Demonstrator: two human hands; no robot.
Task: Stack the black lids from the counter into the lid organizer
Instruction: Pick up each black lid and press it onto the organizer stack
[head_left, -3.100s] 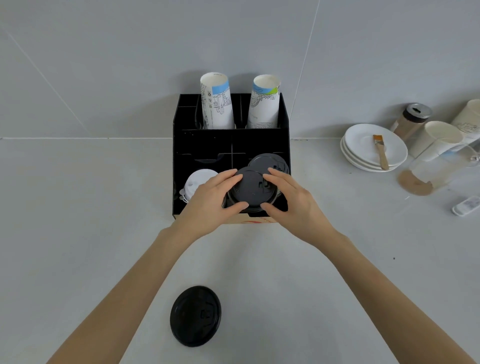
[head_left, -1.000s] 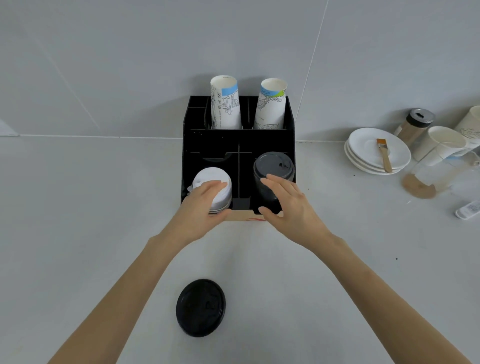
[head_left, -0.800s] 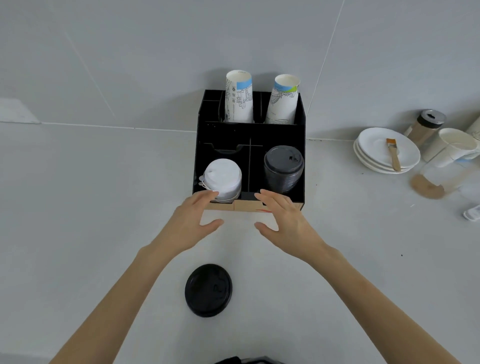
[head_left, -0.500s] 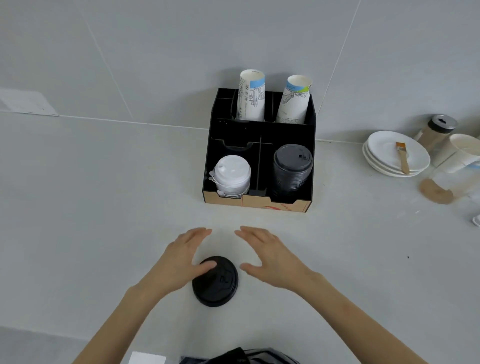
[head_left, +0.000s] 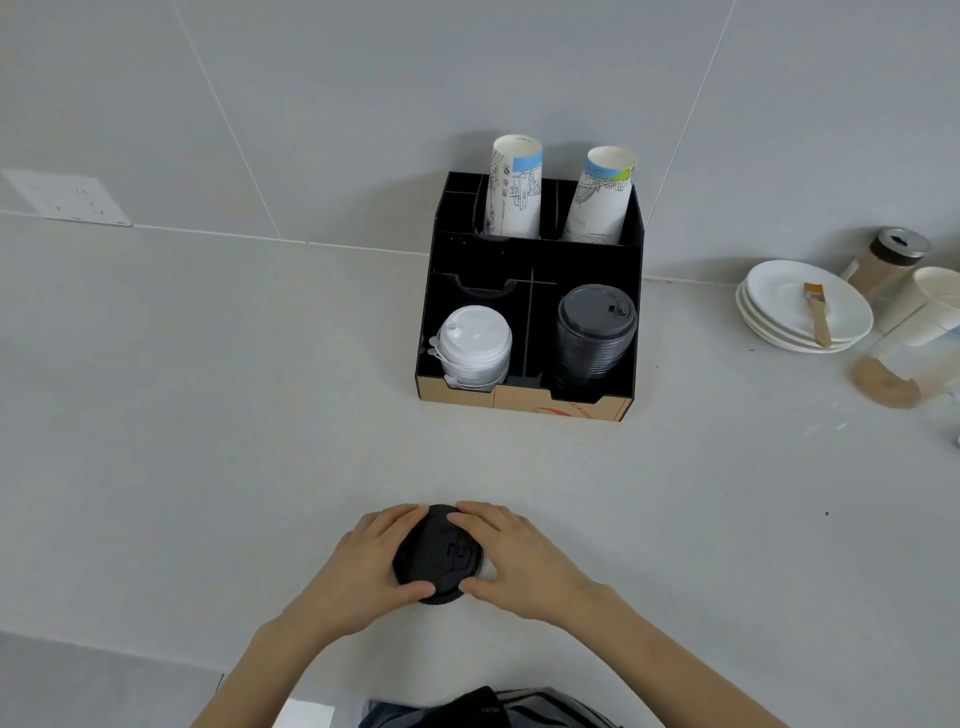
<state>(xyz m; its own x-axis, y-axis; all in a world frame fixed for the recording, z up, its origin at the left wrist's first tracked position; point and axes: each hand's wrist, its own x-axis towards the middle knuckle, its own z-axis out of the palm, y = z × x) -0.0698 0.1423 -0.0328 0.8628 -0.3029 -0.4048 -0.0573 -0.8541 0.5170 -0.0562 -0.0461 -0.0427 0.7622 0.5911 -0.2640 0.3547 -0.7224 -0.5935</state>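
Hands, left hand (head_left: 363, 566) and right hand (head_left: 511, 558), clasping one black lid (head_left: 436, 556), seemingly on counter (head_left: 208, 415).

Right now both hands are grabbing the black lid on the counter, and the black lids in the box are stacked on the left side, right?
Not quite. The head view shows the black lid stack in the organizer's front right compartment; white lids fill the left. Both the left hand and right hand do grip the black lid.

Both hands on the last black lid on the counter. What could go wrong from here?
1. The black lid stack already rises well above the organizer wall; adding one more could tip it.
2. The lid lies flat, pinched at its rim between the left hand and right hand; it may slip on lifting.
3. It might land on the white lid stack beside it.
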